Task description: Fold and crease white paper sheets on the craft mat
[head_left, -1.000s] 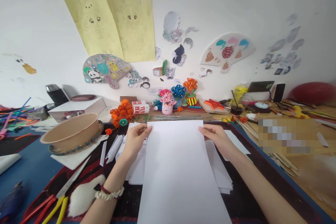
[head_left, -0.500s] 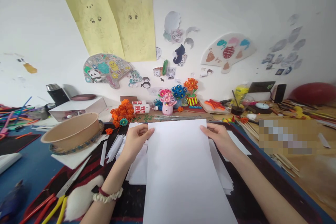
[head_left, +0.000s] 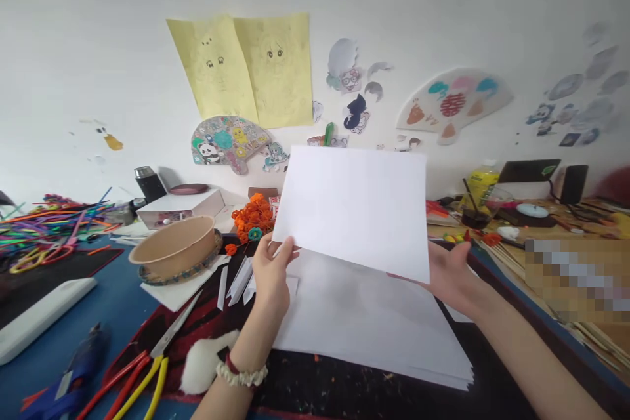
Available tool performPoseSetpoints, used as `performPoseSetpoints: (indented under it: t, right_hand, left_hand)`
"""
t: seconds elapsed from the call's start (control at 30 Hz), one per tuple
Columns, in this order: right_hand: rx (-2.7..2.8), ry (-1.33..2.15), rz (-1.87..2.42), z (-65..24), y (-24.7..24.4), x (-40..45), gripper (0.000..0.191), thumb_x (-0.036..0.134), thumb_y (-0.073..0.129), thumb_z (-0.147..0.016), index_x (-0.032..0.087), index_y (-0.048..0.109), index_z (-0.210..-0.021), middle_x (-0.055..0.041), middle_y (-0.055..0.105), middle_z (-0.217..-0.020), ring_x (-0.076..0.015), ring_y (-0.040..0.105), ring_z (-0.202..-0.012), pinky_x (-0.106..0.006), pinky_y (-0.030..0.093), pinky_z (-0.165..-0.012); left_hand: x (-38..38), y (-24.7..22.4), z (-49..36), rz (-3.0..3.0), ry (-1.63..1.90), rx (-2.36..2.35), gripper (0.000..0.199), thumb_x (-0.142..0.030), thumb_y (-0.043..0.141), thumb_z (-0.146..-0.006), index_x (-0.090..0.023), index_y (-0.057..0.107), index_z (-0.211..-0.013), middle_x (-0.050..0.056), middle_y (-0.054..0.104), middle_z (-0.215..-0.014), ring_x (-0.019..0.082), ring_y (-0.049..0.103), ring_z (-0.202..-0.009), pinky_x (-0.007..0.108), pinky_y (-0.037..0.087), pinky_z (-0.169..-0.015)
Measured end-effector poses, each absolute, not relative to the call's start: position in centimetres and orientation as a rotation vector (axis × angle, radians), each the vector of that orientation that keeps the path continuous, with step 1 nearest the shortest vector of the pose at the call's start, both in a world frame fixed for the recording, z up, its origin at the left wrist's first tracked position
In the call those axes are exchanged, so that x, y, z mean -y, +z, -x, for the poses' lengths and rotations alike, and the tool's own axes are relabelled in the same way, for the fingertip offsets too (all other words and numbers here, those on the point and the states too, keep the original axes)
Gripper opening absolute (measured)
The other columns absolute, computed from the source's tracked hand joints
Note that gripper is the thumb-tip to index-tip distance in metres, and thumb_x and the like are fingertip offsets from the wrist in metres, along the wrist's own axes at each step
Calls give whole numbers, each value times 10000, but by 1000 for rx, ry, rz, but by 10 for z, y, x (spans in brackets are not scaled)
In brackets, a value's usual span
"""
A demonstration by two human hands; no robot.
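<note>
A blank white sheet of paper (head_left: 357, 207) is lifted and tilted above the table. My left hand (head_left: 273, 275) pinches its lower left corner, thumb in front. At the lower right corner, my right hand (head_left: 457, 279) lies against the back of the sheet, thumb spread away; its fingers are mostly hidden behind the paper. Beneath is a stack of white paper (head_left: 374, 335) on a dark mat (head_left: 339, 387). Folded white paper strips (head_left: 239, 282) lie left of the stack.
Scissors (head_left: 167, 341) with red and yellow handles, a white fluffy piece (head_left: 199, 367) and a blue glue gun (head_left: 73, 374) lie at left. A tan round container (head_left: 172, 252) stands behind them. Orange craft flowers (head_left: 253, 220) are at the back; wooden sticks (head_left: 522, 289) lie right.
The sheet has gone from hanging lengthwise towards me to being raised and tilted crosswise, uncovering the stack. My right thumb has come off the paper. The view has shifted left.
</note>
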State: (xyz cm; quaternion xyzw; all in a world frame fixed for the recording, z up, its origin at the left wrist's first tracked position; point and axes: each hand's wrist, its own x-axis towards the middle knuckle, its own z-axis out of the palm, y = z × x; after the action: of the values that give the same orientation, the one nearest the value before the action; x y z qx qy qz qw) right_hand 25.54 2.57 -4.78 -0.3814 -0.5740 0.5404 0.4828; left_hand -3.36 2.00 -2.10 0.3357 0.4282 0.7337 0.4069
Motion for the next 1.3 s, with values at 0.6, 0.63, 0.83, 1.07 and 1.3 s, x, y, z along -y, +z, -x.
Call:
performPoseSetpoints:
  t: [0.6, 0.63, 0.83, 1.07, 1.3]
  right_hand:
    - [975, 1129, 977, -262, -64, -42, 450, 399, 754, -720, 258, 662, -1138, -72, 700, -1140, -279, 652, -1036, -365, 567, -778]
    - [972, 1128, 978, -262, -64, -42, 453, 398, 757, -715, 261, 663, -1137, -75, 700, -1139, -283, 653, -1034, -367, 570, -770]
    - [942, 1140, 979, -260, -64, -43, 464, 412, 775, -691, 249, 680, -1114, -84, 703, -1132, -282, 663, -1013, -357, 569, -761]
    - [955, 1178, 975, -262, -65, -45, 534, 473, 759, -695, 230, 666, -1162, -109, 708, -1111, -304, 677, -960, -394, 563, -733]
    - [947, 1146, 956, -260, -64, -47, 522, 488, 773, -668, 229, 695, -1114, -102, 717, -1090, -299, 684, -934, -395, 558, -742]
  left_hand:
    - [-21, -42, 14, -1099, 1649, -1073, 329, -251, 718, -685, -163, 612, -984, 82, 693, -1041, 162, 622, -871, 245, 461, -700]
    - [-23, -42, 16, -1091, 1651, -1086, 326, -257, 724, -676, -160, 621, -969, 78, 702, -1002, 156, 620, -844, 240, 456, -680]
    - [-31, -46, 24, -1053, 1662, -1107, 324, -282, 735, -637, -155, 656, -925, 70, 721, -906, 146, 616, -757, 229, 442, -625]
    - [-32, -45, 28, -1054, 1644, -1109, 295, -280, 716, -657, -153, 685, -922, 69, 725, -911, 146, 609, -768, 227, 442, -634]
    - [-36, -49, 35, -1057, 1582, -1104, 302, -311, 715, -656, -140, 688, -903, 77, 721, -888, 159, 602, -775, 239, 450, -651]
